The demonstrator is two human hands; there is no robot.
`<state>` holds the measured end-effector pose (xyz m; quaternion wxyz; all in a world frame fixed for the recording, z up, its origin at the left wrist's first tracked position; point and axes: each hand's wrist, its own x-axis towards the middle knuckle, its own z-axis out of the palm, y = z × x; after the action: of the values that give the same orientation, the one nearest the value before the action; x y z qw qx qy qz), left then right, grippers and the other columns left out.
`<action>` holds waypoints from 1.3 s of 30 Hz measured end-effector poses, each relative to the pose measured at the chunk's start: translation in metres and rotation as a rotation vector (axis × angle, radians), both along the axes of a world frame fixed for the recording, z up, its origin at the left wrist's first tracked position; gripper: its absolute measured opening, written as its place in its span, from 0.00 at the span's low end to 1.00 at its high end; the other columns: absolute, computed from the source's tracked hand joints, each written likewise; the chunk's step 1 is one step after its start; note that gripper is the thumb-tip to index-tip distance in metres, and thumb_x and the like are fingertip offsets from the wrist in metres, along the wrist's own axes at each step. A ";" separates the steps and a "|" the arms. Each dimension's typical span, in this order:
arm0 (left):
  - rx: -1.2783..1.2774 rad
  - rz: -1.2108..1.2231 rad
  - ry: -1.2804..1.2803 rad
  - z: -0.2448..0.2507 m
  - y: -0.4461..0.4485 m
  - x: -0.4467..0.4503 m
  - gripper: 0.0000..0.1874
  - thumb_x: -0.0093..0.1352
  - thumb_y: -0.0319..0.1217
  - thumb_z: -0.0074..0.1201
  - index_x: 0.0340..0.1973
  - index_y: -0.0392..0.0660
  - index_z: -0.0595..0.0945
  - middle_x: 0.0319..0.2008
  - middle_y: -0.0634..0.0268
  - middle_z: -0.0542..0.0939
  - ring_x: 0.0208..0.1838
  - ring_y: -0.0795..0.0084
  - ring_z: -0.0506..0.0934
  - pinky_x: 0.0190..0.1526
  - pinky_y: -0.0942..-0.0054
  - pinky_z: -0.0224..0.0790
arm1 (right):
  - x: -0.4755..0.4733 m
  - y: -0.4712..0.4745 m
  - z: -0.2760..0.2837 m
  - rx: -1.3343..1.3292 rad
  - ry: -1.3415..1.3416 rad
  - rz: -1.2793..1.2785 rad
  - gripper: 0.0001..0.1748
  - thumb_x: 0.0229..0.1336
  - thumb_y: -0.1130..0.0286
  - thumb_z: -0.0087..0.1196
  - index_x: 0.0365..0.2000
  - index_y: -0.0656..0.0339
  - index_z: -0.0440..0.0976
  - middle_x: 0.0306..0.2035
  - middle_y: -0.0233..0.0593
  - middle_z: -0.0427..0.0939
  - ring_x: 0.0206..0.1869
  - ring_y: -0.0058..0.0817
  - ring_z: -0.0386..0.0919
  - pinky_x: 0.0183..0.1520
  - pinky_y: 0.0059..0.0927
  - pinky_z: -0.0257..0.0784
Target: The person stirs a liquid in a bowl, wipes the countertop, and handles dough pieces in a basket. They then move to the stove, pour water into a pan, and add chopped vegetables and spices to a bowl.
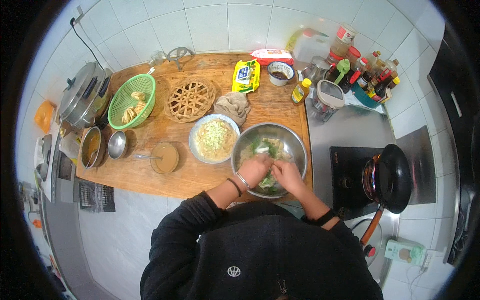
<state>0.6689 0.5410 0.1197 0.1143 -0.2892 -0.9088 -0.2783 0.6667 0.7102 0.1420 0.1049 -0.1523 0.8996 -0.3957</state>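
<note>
A large stainless steel bowl (299,150) stands at the front right of the wooden board, holding chopped greens (275,148) and pale yellowish food. Over it my left hand (256,169) and my right hand (288,175) meet at the fingertips. The fingers are bent together, but whatever they may pinch is too small to tell. White pieces (262,149) lie just beyond the fingers. Touching or nearly touching the bowl on its left is a plate (192,139) of noodle-like food topped with chopped pale green pieces. A crumpled cloth (233,106) lies behind these two.
A glass bowl of brown sauce (165,159) with a spoon, metal bowls (117,145), a green colander (150,97) and a woven bamboo tray (190,99) share the wooden board (142,172). A black wok (394,179) rests tilted by the cooktop at right; bottles (375,75) crowd the back corner.
</note>
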 end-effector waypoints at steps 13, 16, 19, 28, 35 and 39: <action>0.030 0.094 -0.080 0.001 0.001 0.002 0.09 0.66 0.34 0.47 0.30 0.42 0.76 0.29 0.58 0.77 0.29 0.59 0.77 0.32 0.64 0.71 | 0.007 -0.005 0.008 0.077 0.350 0.082 0.07 0.58 0.74 0.48 0.36 0.66 0.74 0.30 0.53 0.75 0.30 0.53 0.74 0.34 0.45 0.70; 0.309 0.151 -0.358 -0.004 0.005 -0.003 0.11 0.67 0.34 0.47 0.28 0.41 0.77 0.25 0.57 0.77 0.28 0.58 0.76 0.32 0.65 0.69 | 0.007 -0.007 0.018 0.059 0.403 0.062 0.07 0.58 0.74 0.49 0.36 0.65 0.74 0.30 0.52 0.75 0.30 0.52 0.74 0.34 0.45 0.70; 0.736 0.250 -0.962 -0.006 0.005 -0.010 0.11 0.67 0.35 0.47 0.30 0.41 0.79 0.24 0.56 0.77 0.27 0.56 0.74 0.33 0.66 0.68 | 0.003 -0.008 0.023 -0.054 0.441 0.057 0.07 0.58 0.75 0.51 0.36 0.66 0.75 0.29 0.51 0.75 0.30 0.48 0.75 0.34 0.41 0.70; 0.257 0.225 -0.302 -0.009 -0.016 -0.005 0.09 0.62 0.29 0.55 0.38 0.44 0.83 0.31 0.52 0.75 0.39 0.52 0.75 0.43 0.62 0.69 | -0.008 -0.010 -0.012 -0.195 0.016 -0.170 0.17 0.52 0.75 0.56 0.45 0.63 0.77 0.30 0.44 0.77 0.32 0.35 0.77 0.37 0.30 0.71; 0.260 0.079 -0.078 0.011 -0.011 0.004 0.22 0.62 0.25 0.54 0.53 0.45 0.74 0.41 0.52 0.75 0.44 0.50 0.75 0.45 0.59 0.69 | -0.010 -0.005 -0.029 -0.092 -0.014 -0.132 0.29 0.52 0.79 0.50 0.57 0.70 0.61 0.33 0.42 0.77 0.35 0.31 0.76 0.40 0.31 0.71; 0.273 -0.074 -0.125 0.020 -0.005 0.007 0.22 0.63 0.26 0.54 0.54 0.46 0.73 0.40 0.53 0.75 0.43 0.50 0.75 0.43 0.60 0.70 | -0.009 -0.008 -0.024 -0.063 0.023 0.068 0.33 0.50 0.82 0.46 0.59 0.73 0.55 0.40 0.48 0.75 0.40 0.32 0.76 0.46 0.30 0.70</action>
<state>0.6754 0.5359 0.1397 0.0856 -0.2864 -0.8565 -0.4208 0.6576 0.7025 0.1184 0.1030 -0.1905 0.8820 -0.4184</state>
